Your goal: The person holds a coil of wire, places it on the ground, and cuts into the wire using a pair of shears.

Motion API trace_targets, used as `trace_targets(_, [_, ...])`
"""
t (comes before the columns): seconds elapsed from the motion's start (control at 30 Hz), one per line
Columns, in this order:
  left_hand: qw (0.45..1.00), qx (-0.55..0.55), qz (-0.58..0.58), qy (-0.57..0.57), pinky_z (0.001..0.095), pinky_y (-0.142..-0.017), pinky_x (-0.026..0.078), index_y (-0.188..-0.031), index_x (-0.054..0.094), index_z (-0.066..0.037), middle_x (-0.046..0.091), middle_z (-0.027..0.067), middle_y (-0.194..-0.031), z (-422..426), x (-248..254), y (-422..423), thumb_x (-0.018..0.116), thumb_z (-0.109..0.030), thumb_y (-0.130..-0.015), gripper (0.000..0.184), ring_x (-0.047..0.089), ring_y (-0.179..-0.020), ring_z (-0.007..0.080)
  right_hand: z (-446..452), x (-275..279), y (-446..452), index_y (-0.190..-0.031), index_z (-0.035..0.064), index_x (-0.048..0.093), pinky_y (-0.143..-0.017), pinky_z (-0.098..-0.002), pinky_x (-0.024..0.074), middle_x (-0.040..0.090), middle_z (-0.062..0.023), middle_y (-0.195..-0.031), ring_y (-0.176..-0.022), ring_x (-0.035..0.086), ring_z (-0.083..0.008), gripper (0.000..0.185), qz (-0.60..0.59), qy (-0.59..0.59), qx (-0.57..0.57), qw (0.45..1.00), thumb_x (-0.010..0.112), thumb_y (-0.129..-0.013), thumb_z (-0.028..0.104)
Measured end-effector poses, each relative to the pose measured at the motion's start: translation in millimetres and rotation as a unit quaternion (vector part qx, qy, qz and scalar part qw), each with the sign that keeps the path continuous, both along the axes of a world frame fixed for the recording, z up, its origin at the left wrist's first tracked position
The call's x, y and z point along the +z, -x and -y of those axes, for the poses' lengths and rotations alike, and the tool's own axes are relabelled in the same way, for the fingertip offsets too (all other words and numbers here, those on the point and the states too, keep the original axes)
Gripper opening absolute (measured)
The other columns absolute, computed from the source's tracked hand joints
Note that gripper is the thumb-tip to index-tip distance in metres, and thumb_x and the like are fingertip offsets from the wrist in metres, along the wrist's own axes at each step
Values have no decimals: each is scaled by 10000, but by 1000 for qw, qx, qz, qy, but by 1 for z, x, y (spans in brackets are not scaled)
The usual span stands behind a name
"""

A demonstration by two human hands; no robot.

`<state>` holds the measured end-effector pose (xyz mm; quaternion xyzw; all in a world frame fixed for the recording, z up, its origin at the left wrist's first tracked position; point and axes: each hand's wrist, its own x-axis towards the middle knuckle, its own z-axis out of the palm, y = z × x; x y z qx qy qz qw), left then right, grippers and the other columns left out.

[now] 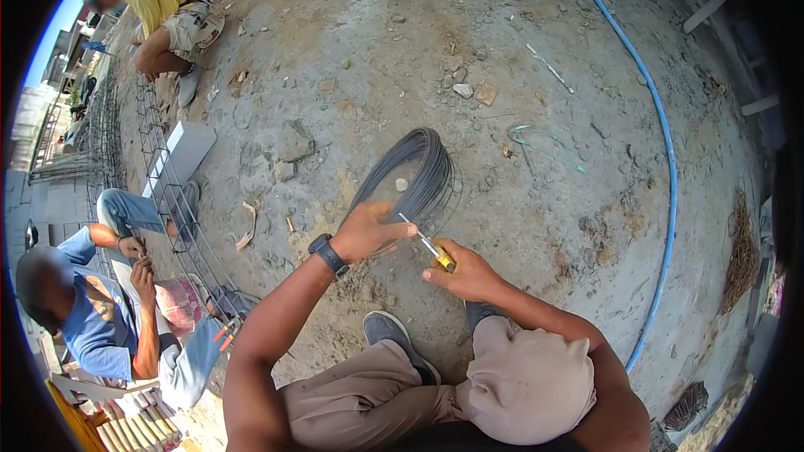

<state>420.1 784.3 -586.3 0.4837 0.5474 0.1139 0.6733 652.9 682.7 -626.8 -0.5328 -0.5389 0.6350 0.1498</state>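
Observation:
A coil of thin dark wire (425, 163) rests on the dirt in front of me. My left hand (373, 232), with a black watch on the wrist, is closed around the coil's near end, its thumb stretched to the right. My right hand (467, 274) grips a yellow-handled tool (444, 260) with a slim metal shaft. The shaft points up and left and passes by my left thumb tip; whether they touch I cannot tell. The tool's exact kind is unclear, as my fingers cover part of it.
On the left, a person in blue (105, 310) sits by a long rebar cage (180, 197); another in yellow (159, 0) crouches farther off. A white block (186, 151) lies beside the cage. A blue hose (666, 134) runs down the right. Stones (463, 90) dot the ground.

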Motion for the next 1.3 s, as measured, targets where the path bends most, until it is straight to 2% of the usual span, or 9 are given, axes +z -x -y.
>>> trace_targets(0.07, [1000,6,7,1,256,-557,529,-888,657,-34,635,-9,-788,-1,6,2,881,-205,-872,282,596,-684,53,5,-1,-3,-1446,29,492,-942,-470,514,676,-233,-1201,-1126,659,-399,662,-13,-36,-15,999,717,-942,395])
trace_targets(0.17, [1000,9,5,5,259,-576,532,-911,665,-25,658,8,-808,-2,12,2,881,-201,-871,281,607,-680,62,9,-15,-1,-1449,54,500,-985,-481,492,660,-235,-1242,-1168,639,-402,608,45,-64,-13,997,667,-981,405])
trace_targets(0.37, [997,-27,46,52,268,-653,545,-972,679,-10,708,35,-857,-6,5,12,854,-181,-892,257,670,-712,98,3,6,0,-1335,54,542,-956,-492,489,674,-231,-1195,-1113,656,-420,534,95,-2,36,995,567,-1031,492])
trace_targets(0.57, [996,-45,43,57,270,-685,546,-1014,683,2,713,25,-877,-4,3,14,818,-123,-900,216,690,-753,102,3,8,4,-1307,46,530,-936,-480,493,667,-241,-1159,-1085,656,-418,542,68,43,58,995,521,-1050,523])
trace_targets(0.7, [995,-89,-25,-43,261,-711,545,-1055,681,15,718,23,-906,0,-19,13,828,-104,-882,256,679,-808,82,5,5,6,-1380,39,507,-961,-476,488,647,-251,-1217,-1149,636,-403,569,50,34,34,998,535,-1050,501])
trace_targets(0.77, [995,-88,-29,-43,259,-733,545,-1101,672,24,726,31,-945,2,-32,14,837,-94,-871,307,672,-839,81,7,0,5,-1433,39,487,-985,-473,484,636,-257,-1260,-1195,623,-400,591,48,33,32,998,544,-1048,485])
trace_targets(0.9, [997,-72,-14,-13,344,-948,530,-1248,666,53,735,132,-1180,5,-31,10,874,-204,-813,547,683,-1086,192,11,-13,2,-1496,50,450,-1026,-469,474,625,-266,-1301,-1236,611,-408,618,44,16,34,998,561,-1042,455])
trace_targets(1.0, [998,-56,17,-4,268,-796,546,-1228,616,40,727,67,-1069,5,-20,3,847,-70,-856,452,670,-919,105,9,-10,0,-1493,54,451,-1029,-474,473,623,-272,-1305,-1242,609,-413,609,48,24,47,997,570,-1038,440])
trace_targets(1.3, [998,-40,50,15,284,-853,554,-1256,571,42,719,81,-1104,6,-27,5,858,-13,-826,521,679,-984,127,5,-1,-4,-1312,28,501,-864,-477,505,655,-223,-1103,-1023,658,-379,560,43,49,70,995,701,-940,396])
